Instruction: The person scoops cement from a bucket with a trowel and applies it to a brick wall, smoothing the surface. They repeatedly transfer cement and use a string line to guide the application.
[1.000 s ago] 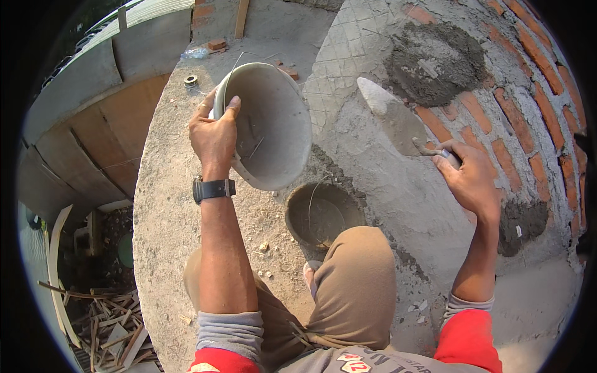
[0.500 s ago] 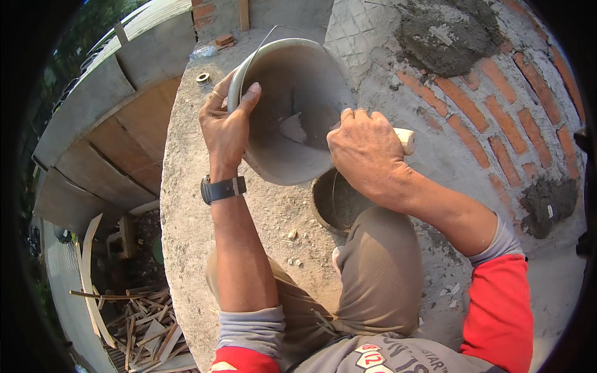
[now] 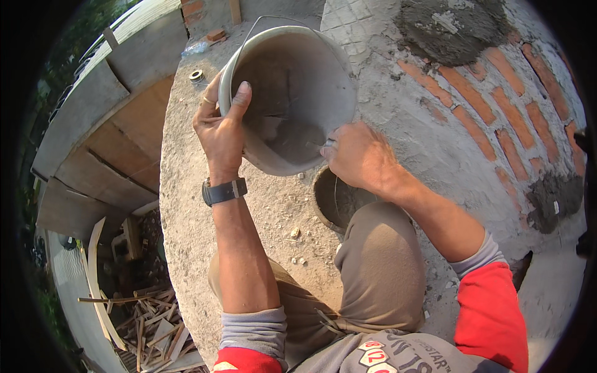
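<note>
A grey bucket (image 3: pixel 339 68) is tilted so that its mouth opens toward me. Its left rim sits in my left hand (image 3: pixel 219 130), with the thumb over the edge inside and the fingers behind. My right hand (image 3: pixel 364 155) is closed at the bucket's lower right rim, gripping a trowel (image 3: pixel 314 146). The trowel's blade reaches into the bucket, where its outline is hard to separate from the grey residue. The bucket's thin wire handle (image 3: pixel 254 26) stands up over the far rim. A second, darker bucket (image 3: pixel 322 202) stands below my right hand, partly hidden by my knee.
Wet mortar heaps lie at the upper right (image 3: pixel 454 28) and right (image 3: pixel 555 202), beside exposed bricks (image 3: pixel 476 127). A small roll (image 3: pixel 196 76) and a brick piece (image 3: pixel 216 35) lie beyond my left hand. Left of the ledge edge, wood scraps (image 3: pixel 158 326) lie lower down.
The bucket has shifted slightly left and away from me with my left hand. My right hand has turned and drawn down a little, and the trowel's wooden handle end is now hidden.
</note>
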Motion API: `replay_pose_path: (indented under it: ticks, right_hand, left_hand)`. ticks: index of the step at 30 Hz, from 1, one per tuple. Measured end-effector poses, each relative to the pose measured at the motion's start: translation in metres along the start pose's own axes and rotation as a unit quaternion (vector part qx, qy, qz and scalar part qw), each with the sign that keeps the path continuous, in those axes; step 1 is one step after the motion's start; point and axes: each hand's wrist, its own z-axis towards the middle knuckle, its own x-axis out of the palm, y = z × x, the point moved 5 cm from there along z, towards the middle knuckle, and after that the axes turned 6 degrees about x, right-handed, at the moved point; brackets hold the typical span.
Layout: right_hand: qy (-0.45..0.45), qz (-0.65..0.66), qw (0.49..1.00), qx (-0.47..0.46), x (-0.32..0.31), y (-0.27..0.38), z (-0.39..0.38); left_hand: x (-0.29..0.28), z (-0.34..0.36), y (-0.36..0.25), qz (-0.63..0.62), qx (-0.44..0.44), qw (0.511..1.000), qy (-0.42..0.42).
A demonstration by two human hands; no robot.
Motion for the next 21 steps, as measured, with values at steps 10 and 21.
replay_pose_path:
  ticks: [10,21]
  right_hand:
    - [-0.024,0.108,0.994,0.004,0.020,-0.047,-0.013]
    - [-0.121,0.154,0.973,-0.121,-0.111,-0.015,-0.073]
  left_hand:
    - [-0.005,-0.004,0.016,0.061,-0.074,0.985,-0.147]
    - [-0.049,-0.006,0.022,0.038,-0.108,0.951,-0.288]
